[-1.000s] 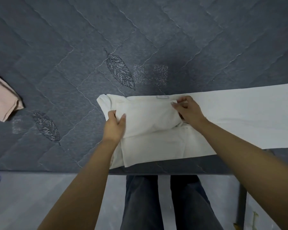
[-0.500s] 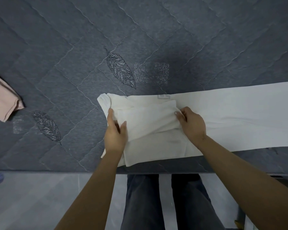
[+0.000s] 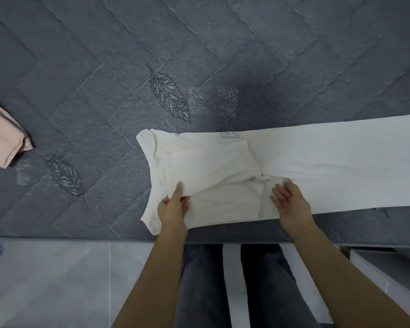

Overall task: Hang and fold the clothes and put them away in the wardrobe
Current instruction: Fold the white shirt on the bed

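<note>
On the bed, shirt lengthwise left-right

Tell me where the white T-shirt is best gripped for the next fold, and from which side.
Probably at the narrow left end of the white T-shirt, coming from the bed's near edge. That end is already doubled and bunched, so its layered edge offers a pinchable lip, and the left hand already has a grip there while the right hand lies flat. The long right part lies flat on the grey quilt.
</note>
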Demonstrator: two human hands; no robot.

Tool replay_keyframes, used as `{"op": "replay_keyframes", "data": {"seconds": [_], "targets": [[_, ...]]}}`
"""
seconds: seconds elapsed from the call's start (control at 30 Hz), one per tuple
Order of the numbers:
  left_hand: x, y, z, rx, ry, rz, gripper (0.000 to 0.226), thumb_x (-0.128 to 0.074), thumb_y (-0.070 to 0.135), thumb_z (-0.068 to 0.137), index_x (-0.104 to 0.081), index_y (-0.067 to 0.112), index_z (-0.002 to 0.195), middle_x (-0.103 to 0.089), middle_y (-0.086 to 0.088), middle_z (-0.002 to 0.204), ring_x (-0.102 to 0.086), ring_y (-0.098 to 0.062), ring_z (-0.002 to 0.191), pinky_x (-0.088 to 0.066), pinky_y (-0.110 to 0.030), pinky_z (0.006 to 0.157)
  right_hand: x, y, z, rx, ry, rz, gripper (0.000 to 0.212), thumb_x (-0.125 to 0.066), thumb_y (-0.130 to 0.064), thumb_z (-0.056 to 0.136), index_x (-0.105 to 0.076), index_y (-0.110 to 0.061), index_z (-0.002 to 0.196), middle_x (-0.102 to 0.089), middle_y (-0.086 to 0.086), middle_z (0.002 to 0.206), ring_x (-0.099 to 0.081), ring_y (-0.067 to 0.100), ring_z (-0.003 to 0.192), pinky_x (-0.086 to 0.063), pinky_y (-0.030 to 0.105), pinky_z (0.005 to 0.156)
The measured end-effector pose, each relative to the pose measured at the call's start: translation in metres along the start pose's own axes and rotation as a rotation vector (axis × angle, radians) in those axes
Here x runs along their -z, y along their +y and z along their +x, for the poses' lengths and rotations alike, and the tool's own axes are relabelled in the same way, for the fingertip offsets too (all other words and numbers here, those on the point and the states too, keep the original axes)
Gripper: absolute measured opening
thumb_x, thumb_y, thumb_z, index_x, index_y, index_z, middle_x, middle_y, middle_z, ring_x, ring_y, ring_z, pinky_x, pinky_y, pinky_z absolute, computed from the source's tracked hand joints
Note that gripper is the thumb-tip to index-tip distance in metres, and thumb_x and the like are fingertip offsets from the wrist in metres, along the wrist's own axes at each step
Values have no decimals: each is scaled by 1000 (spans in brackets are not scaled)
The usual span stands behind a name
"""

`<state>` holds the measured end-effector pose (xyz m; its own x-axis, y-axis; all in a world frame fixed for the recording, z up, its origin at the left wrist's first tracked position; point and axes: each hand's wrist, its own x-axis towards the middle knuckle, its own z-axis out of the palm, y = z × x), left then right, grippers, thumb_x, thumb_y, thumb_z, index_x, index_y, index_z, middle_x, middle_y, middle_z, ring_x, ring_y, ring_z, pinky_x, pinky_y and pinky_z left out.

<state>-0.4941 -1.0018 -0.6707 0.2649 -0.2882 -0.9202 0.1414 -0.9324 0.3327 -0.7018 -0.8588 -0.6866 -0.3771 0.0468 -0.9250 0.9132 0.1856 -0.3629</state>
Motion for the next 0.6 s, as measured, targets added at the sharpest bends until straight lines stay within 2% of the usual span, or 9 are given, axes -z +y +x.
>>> {"op": "replay_keyframes", "data": {"seconds": [0.07, 0.17, 0.23, 0.33, 0.4, 0.43, 0.5, 0.53, 0.6], "targets": [[-9, 0, 2, -49, 57, -70, 48, -74, 18, 86, -54, -2, 124, -64, -14, 108, -62, -17, 84, -56, -30, 89, 0, -12, 5, -10, -74, 111, 17, -60, -31, 96, -61, -14, 94, -61, 1, 91, -63, 12, 94, -47, 30, 101], [-12, -1, 7, -165, 116, -20, 21, -71, 14, 88, -53, 7, 96, -65, -9, 101, -62, -21, 88, -57, -24, 77, -2, -31, 16, -10, -64, 205, 18, -63, -31, 94, -63, -13, 93, -64, -1, 90, -62, 10, 92, -49, 27, 100], [-4, -3, 7, -258, 164, 30, 20, -71, 13, 89, -51, 13, 84, -62, -2, 88, -61, -22, 89, -55, -23, 71, 1, -39, 23, -4, -13, 212, 17, -60, -27, 96, -63, -11, 95, -66, 0, 93, -63, 9, 87, -51, 26, 97], [9, -6, 2, -285, 165, 154, 19, -71, 17, 89, -54, 13, 97, -62, -2, 95, -62, -19, 85, -54, -25, 76, 11, -43, 28, 31, 71, 83, 18, -62, -26, 95, -62, -10, 88, -64, 1, 88, -61, 9, 80, -56, 24, 82], [10, -9, -4, -291, 147, 289, 39, -74, 21, 86, -50, 13, 115, -58, -8, 113, -60, -17, 87, -50, -27, 82, 17, -43, 27, 25, 30, 50, 17, -64, -28, 94, -63, -12, 91, -64, 2, 93, -63, 12, 88, -55, 25, 86], [9, -11, -8, -326, 178, 392, 52, -77, 23, 83, -47, 12, 124, -53, -11, 122, -58, -20, 95, -47, -30, 87, 19, -43, 27, 13, -18, 49, 17, -63, -30, 94, -64, -13, 95, -65, 1, 98, -64, 12, 94, -53, 26, 90], [2, -15, -17, -519, 319, 673, 70, -81, 25, 77, -44, 10, 134, -41, -16, 134, -46, -30, 117, -42, -40, 97, 26, -43, 25, -8, -107, 49, 18, -61, -33, 95, -65, -17, 102, -67, 0, 105, -64, 12, 103, -49, 29, 95], [-3, -17, -22, -686, 344, 796, 70, -82, 25, 76, -46, 9, 134, -41, -16, 135, -42, -33, 122, -39, -45, 99, 28, -43, 25, -11, -132, 55, 18, -60, -33, 95, -65, -18, 104, -68, -1, 106, -63, 13, 104, -48, 29, 96], [-19, -24, -30, -1025, 173, 918, 51, -76, 20, 82, -54, 7, 126, -47, -14, 131, -44, -31, 123, -38, -45, 102, 31, -44, 25, -2, -134, 98, 18, -60, -33, 95, -65, -19, 105, -69, 0, 106, -63, 13, 105, -48, 31, 98]]}}
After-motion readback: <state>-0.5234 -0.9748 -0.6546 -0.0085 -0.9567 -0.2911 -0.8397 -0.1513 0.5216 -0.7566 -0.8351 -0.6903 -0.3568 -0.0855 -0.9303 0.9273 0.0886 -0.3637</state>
